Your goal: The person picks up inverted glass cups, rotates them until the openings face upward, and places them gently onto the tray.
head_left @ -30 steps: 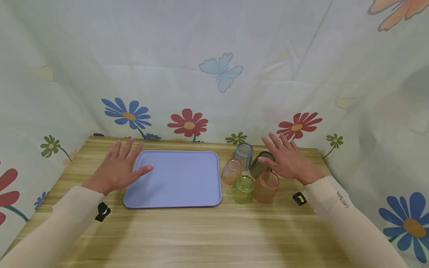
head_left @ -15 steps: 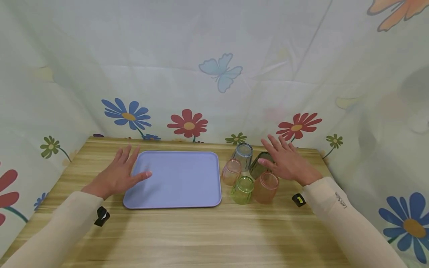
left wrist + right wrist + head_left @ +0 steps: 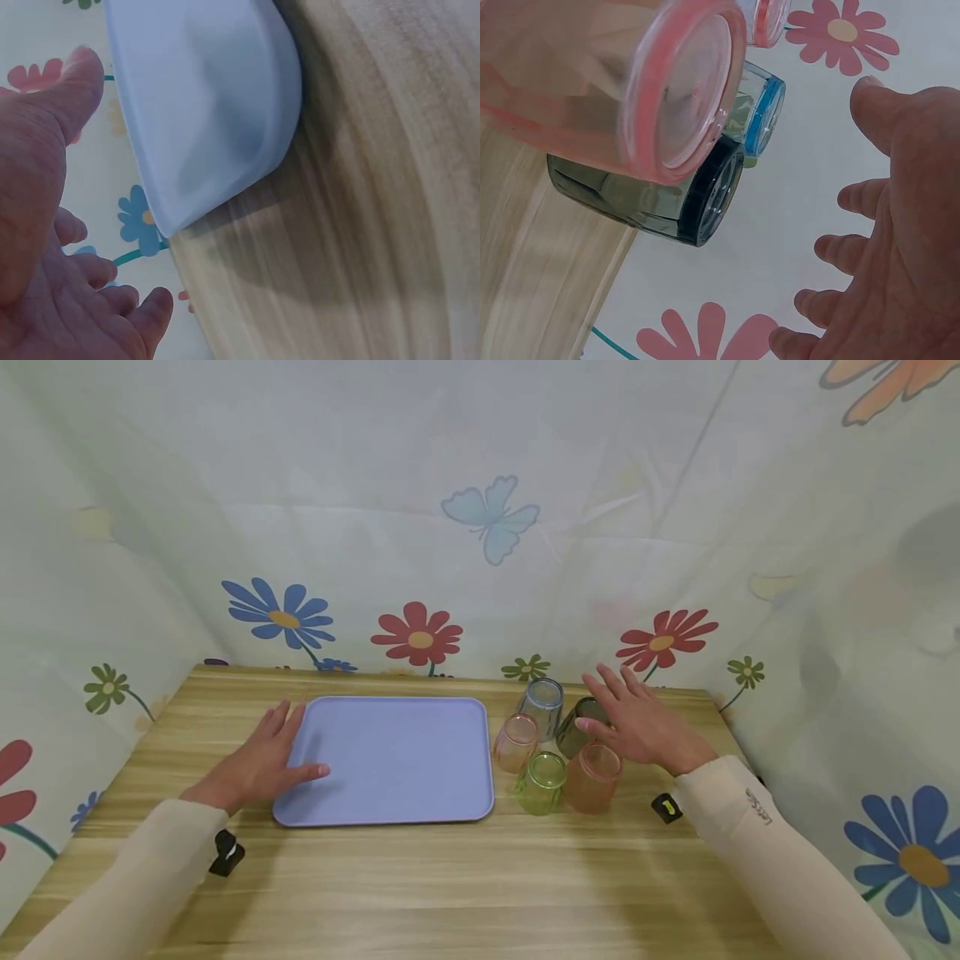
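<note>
Saw a flat table top of light brown wood with wavy stripes [image 3: 465, 893]. Saw a white, wrinkly cloth [image 3: 337, 452] behind it and at both sides, like walls. On the cloth, spotted a pale blue printed butterfly [image 3: 495, 520]. Lower down, found a red flower with a yellow middle [image 3: 420, 639], and left of it a blue flower with an orange middle [image 3: 284, 618]. Near the right edge, saw a bigger blue flower [image 3: 921, 865], and up in the corner, part of an orange printed shape [image 3: 885, 395].
</note>
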A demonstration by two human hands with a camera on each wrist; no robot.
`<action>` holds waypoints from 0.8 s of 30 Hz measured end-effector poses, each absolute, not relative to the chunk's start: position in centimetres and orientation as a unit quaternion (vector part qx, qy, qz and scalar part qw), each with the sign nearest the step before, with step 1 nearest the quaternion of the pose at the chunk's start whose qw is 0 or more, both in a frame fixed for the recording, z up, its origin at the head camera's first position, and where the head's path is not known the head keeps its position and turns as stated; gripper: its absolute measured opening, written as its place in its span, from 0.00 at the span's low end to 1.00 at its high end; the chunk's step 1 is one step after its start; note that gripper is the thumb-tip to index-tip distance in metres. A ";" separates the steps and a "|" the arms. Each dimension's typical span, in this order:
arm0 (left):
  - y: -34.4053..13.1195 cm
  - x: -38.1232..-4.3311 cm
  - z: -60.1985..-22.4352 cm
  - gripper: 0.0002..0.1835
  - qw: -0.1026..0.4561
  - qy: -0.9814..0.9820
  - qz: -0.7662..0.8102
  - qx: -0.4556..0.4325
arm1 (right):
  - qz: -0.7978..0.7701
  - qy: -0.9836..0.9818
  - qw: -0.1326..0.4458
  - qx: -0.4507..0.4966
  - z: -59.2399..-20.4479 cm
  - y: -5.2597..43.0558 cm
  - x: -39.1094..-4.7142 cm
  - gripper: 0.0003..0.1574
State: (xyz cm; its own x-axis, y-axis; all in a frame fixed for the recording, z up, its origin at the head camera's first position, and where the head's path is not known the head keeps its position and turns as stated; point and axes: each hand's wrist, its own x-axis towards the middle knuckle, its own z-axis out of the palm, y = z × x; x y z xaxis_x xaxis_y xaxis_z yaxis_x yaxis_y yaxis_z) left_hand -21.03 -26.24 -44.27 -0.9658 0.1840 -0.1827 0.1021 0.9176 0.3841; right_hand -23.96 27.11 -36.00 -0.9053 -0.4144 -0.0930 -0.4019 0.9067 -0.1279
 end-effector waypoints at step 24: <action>-27.9 -21.5 -46.4 0.60 0.154 0.946 0.278 0.060 | -0.061 0.971 0.072 -0.219 -37.5 27.3 -24.4 0.48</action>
